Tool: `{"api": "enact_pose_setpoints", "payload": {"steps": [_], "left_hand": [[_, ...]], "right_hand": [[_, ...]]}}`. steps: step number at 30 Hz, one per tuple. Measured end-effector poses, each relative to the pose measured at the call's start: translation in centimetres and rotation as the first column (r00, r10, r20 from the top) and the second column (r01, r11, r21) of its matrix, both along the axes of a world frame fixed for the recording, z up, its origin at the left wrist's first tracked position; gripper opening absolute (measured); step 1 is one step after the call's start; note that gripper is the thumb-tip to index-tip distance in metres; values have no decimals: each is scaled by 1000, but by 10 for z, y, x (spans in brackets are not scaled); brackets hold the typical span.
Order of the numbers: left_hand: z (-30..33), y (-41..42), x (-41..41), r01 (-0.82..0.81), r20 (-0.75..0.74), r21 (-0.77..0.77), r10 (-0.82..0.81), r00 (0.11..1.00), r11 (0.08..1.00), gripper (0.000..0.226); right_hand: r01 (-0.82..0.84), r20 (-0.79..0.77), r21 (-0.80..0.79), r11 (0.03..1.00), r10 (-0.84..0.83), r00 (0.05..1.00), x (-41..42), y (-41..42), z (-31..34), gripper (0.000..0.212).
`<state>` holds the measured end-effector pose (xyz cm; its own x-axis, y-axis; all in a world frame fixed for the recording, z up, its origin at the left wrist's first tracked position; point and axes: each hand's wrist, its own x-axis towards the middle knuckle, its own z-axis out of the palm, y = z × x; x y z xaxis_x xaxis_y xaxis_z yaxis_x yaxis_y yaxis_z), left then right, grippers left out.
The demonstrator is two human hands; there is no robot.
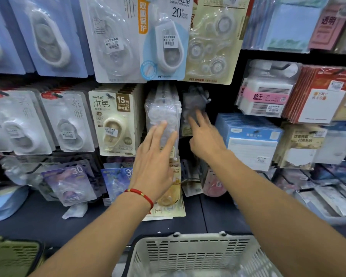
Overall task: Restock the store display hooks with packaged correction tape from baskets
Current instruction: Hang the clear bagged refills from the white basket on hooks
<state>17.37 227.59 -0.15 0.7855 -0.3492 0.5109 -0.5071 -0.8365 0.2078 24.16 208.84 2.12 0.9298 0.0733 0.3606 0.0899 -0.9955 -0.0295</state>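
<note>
Across the far wall of a stationery shop, rows of hooks carry carded blister packs of correction tape, with sticky-note pads and notebooks at the right. At centre hangs a thick stack of clear-fronted correction tape packs; to its left hangs a beige carded pack marked 15M, and above it a pale blue pack marked 20. Just right of the clear stack, a blurred grey translucent pack sits at a metal display hook. Below the hooks runs a dark shelf, on which a few beige packs lie near the centre. Nearest the viewer stands a white slotted plastic basket, with an olive green basket at the near left corner.

Left hand, wearing a red cord bracelet: grip wide, fingers straight and spread, fingertips pressed flat on the front of the clear stack. Right hand: fingers extended up to the lower edge of the grey pack; motion blur prevents telling whether they pinch it or merely touch it.
</note>
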Motion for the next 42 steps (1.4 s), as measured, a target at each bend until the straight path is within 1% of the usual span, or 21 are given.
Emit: {"api": "enact_pose_setpoints", "payload": {"steps": [5, 8, 10, 12, 14, 15, 16, 17, 18, 19, 20, 22, 24, 27, 30, 33, 34, 36, 39, 41, 42], "left_hand": [[-5, 11, -1, 53, -24, 58, -51, 998, 997, 98], [-11, 20, -9, 62, -62, 91, -56, 997, 994, 92], [-18, 28, -17, 70, -112, 122, -56, 992, 990, 85], [-29, 36, -26, 97, -160, 180, -68, 985, 979, 72], [-48, 46, -40, 154, -264, 239, -89, 960, 959, 58], [-62, 51, -49, 199, -328, 283, -101, 939, 938, 54], [-78, 56, -61, 243, -384, 351, -98, 918, 904, 53], [-95, 60, -73, 280, -433, 431, -76, 898, 858, 53], [-113, 65, -86, 311, -478, 500, -42, 877, 808, 53], [-130, 69, -97, 334, -523, 544, 1, 852, 769, 55], [-146, 73, -108, 346, -566, 571, 53, 822, 744, 57], [-172, 80, -123, 361, -641, 592, 150, 752, 720, 61], [-189, 83, -134, 355, -670, 593, 198, 715, 723, 62], [-201, 79, -142, 294, -668, 549, 200, 717, 782, 57], [-202, 75, -140, 210, -672, 438, 164, 722, 874, 51], [-198, 75, -134, 102, -670, 316, 145, 728, 943, 48], [-196, 74, -133, 47, -666, 260, 144, 732, 964, 47], [-191, 71, -132, -60, -650, 142, 139, 747, 988, 45], [-186, 64, -131, -198, -664, 8, 154, 732, 980, 43], [-184, 55, -135, -325, -754, -82, 154, 638, 942, 43], [-183, 49, -139, -408, -832, -135, 120, 541, 903, 44]], "right_hand": [[69, -103, -50, 996, -74, 992, 19, 3, 3, 87], [27, -114, 30, 999, -23, 993, 14, 4, 5, 76], [-13, -29, 116, 993, 17, 999, -2, 6, 0, 61], [-76, 144, 227, 971, 44, 989, -31, 6, -14, 41], [-178, 232, 331, 927, 103, 967, -71, 5, -38, 26], [-210, 195, 361, 909, 147, 970, -90, 5, -56, 22], [-216, 78, 383, 898, 202, 976, -109, 5, -75, 21], [-203, -116, 393, 897, 267, 957, -126, 8, -97, 21], [-186, -348, 375, 908, 324, 880, -143, 11, -122, 21], [-191, -551, 329, 925, 353, 756, -160, 15, -149, 25], [-221, -695, 272, 937, 350, 628, -177, 21, -177, 33], [-276, -841, 201, 940, 310, 443, -214, 35, -232, 60], [-292, -874, 178, 940, 287, 391, -247, 51, -279, 80], [-271, -833, 163, 949, 280, 477, -271, 70, -318, 89], [-274, -773, 152, 950, 286, 566, -275, 73, -330, 86], [-237, -756, 309, 921, 389, 527, -272, 58, -329, 64], [-176, -744, 397, 901, 428, 513, -270, 49, -327, 51], [90, -706, 567, 819, 427, 565, -260, 26, -321, 26], [506, -708, 688, 520, 330, 624, -246, -3, -312, 36], [613, -693, 720, 325, 377, 614, -241, -6, -304, 30], [637, -655, 741, 211, 437, 616, -239, -3, -297, 26]]}}
